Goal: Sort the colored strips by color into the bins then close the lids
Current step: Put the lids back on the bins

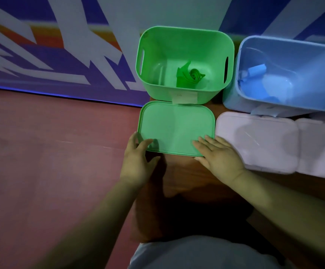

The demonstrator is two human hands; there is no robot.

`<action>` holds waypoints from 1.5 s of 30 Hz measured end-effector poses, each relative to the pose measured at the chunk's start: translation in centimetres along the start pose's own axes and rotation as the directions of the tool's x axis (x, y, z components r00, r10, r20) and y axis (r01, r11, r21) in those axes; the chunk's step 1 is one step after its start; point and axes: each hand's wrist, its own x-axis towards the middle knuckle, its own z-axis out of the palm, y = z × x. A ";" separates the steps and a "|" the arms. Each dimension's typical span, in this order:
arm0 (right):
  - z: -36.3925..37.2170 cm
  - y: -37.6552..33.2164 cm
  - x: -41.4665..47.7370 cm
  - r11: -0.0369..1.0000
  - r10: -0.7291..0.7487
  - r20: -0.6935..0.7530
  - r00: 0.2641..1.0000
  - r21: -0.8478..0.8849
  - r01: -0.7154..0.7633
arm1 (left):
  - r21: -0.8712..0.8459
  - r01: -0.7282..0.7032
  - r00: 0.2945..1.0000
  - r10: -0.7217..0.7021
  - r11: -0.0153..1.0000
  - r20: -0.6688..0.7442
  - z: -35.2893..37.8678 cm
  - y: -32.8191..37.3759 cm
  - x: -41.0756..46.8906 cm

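Two hands are working at the near edge of the green lid point(175, 127), which is lying flat on the table point(187, 171) just in front of the open green bin point(185, 31); the left hand point(136, 162) is covering the near left corner with a finger on top, though I cannot tell if it is really pinching the rim; the right hand point(219, 158) is resting spread on the near right corner, fingers straight. Green strips point(189, 75) are sitting curled on the bin's floor, and blue strips point(256, 69) are lying in the blue bin point(286, 38), so the sorting is looking finished and the closing is what is remaining. Holding the lid only by its near corners is, in my judgement, risking that the far edge is dipping and knocking the light bin backward or catching the pale label point(185, 98) on its front wall; the lid is also lying close to the table's left edge, so a slip could be sending it to the floor point(51, 152); the right wrist is passing just beside the pale lid point(254, 140) and could be nudging it. The table is showing brown wood; the floor is looking reddish; a wall point(60, 55) with blue, white and orange shapes is standing behind, and the light is being dim.
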 end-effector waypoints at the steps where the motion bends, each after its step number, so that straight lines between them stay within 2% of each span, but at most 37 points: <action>1: -0.1 0.0 -0.1 1.000 -0.017 -0.013 1.000 0.002 0.017 | 0.004 -0.030 0.999 0.030 1.000 -0.028 -0.2 0.0 0.0; 7: -1.6 0.3 -0.3 0.996 -0.077 -0.055 0.996 0.036 0.079 | 0.089 -0.151 0.983 0.159 0.985 -0.096 -1.6 0.2 -0.1; 11: -3.4 0.4 0.0 0.988 -0.118 -0.094 0.989 0.085 0.126 | 0.335 -0.181 0.963 0.236 0.925 -0.129 -2.0 -0.2 -0.3; 13: -4.8 0.4 0.5 0.985 -0.124 -0.145 0.982 0.102 0.139 | 0.378 -0.167 0.957 0.242 0.911 -0.159 -2.5 0.0 -0.3; 16: -7.5 0.3 1.8 0.980 -0.073 -0.237 0.969 0.163 0.114 | 0.292 -0.173 0.939 0.247 0.941 -0.239 -3.4 0.9 -0.1; 19: -10.4 -0.4 3.6 0.943 0.083 -0.298 0.951 0.332 0.021 | 0.060 -0.196 0.912 0.204 0.979 -0.355 -4.9 2.7 0.7; 23: -14.3 -0.5 6.6 0.761 0.357 -0.203 0.912 0.630 -0.157 | -0.140 -0.186 0.895 0.109 0.973 -0.433 -7.2 6.4 2.5; 25: -15.8 0.3 8.0 0.719 0.396 -0.174 0.902 0.669 -0.187 | -0.178 -0.216 0.881 0.112 0.960 -0.460 -8.4 8.2 3.7; 29: -17.6 2.5 9.9 0.711 0.436 -0.208 0.876 0.676 -0.194 | -0.257 -0.248 0.858 0.089 0.934 -0.506 -10.0 11.7 6.5; 30: -17.7 3.0 10.4 0.666 0.482 -0.200 0.853 0.716 -0.209 | -0.281 -0.242 0.864 0.074 0.929 -0.498 -10.2 12.4 7.4; 33: -17.9 4.0 12.5 0.370 0.656 -0.089 0.750 0.904 -0.216 | -0.229 -0.249 0.877 0.119 0.941 -0.466 -11.1 14.1 10.1; 35: -17.8 4.6 14.0 0.243 0.723 -0.021 0.691 0.944 -0.226 | -0.181 -0.263 0.899 0.172 0.948 -0.403 -11.4 14.6 11.7; 38: -16.9 5.8 16.1 0.170 0.760 0.038 0.649 0.952 -0.256 | -0.078 -0.261 0.936 0.232 0.962 -0.266 -11.2 14.2 13.2; 40: -16.2 6.5 17.4 0.142 0.777 0.063 0.626 0.951 -0.273 | 0.025 -0.288 0.935 0.287 0.957 -0.208 -10.8 13.4 13.8; 45: -14.4 7.5 19.4 0.138 0.840 0.061 0.540 0.937 -0.320 | 0.240 -0.317 0.935 0.344 0.918 -0.081 -10.2 11.5 15.1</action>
